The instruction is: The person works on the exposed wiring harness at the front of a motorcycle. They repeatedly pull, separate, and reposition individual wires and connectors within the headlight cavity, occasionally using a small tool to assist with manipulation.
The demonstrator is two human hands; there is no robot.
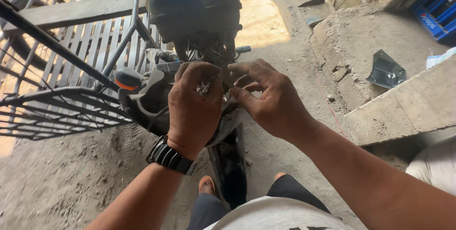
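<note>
Small metal part [204, 88] is pinched in left hand [194, 107], fingers curled, held steady at motorcycle's rear [197, 16]. Right hand [268, 98] half-open, empty, fingertips brought alongside for fine work.

Left hand [194, 104] fisted, wrist bent; right hand [268, 97] beside it, fingers [242, 71] curled, pinching.

hands [194, 106]: 2 | motorcycle [199, 11]: 1 | wristwatch [171, 156]: 1 | blue crate [439, 7]: 1 | metal rack [61, 106]: 1
</note>
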